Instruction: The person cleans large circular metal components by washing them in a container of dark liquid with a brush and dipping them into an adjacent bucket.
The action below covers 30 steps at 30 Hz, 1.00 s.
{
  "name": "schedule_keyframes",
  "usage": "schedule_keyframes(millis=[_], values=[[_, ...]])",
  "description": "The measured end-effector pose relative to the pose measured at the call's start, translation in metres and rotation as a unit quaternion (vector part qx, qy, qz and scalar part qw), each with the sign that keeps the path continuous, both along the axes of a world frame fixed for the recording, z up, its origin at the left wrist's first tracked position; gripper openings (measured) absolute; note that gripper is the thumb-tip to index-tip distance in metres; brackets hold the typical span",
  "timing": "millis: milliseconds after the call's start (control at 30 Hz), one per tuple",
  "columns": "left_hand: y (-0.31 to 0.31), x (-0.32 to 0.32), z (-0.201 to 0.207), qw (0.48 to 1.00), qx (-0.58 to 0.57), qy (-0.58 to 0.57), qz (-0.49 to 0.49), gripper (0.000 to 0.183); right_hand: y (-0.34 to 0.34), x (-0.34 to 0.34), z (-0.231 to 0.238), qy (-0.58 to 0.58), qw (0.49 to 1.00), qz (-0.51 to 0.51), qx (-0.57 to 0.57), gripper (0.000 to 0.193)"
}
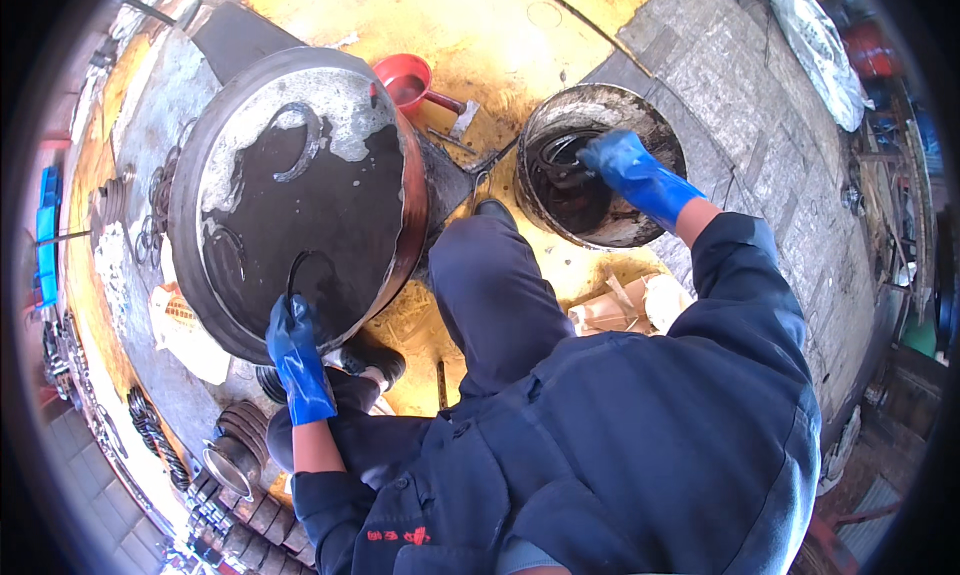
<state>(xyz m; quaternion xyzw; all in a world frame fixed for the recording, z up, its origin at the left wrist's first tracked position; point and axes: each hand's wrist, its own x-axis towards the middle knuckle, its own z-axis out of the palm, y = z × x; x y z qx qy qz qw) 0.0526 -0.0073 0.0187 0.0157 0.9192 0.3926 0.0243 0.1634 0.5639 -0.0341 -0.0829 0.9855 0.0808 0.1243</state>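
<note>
At the near rim of a big round tub (pixel 415 175), my left hand (pixel 292 337) in a blue rubber glove is closed on a thin black ring (pixel 296 267), which rises over dark liquid (pixel 310 210) with pale foam. Another curved ring (pixel 300 147) lies in the foam. On the right, my right hand (pixel 622 163), also gloved, reaches into a stained metal bucket (pixel 668 135). Its fingers close on the edge of black rings (pixel 556 155) inside; the fingertips are partly hidden and slightly blurred.
A red dipper (pixel 405 80) and a hammer (pixel 463 121) lie between the vessels. Torn cardboard (pixel 610 310) sits below the bucket. Stacks of dark rings (pixel 240 435) stand at lower left; a clear plastic bag (pixel 818 50) is at far right. My legs (pixel 495 285) are between both vessels.
</note>
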Motion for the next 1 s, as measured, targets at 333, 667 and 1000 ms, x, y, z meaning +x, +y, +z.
schedule_keyframes(millis=[333,667,1000], values=[[-0.005,-0.006,-0.022,0.997,0.070,-0.019,0.001,0.028,-0.003,0.023,0.077,-0.164,0.978,-0.078,0.101,0.018],[-0.009,-0.012,0.067,0.921,0.361,-0.133,0.055,0.027,0.019,-0.062,0.138,0.089,0.777,-0.471,-0.408,0.025],[-0.060,-0.083,-0.017,0.650,0.710,-0.256,-0.089,0.013,-0.246,-0.172,0.163,-0.109,0.519,-0.357,-0.769,0.028]])
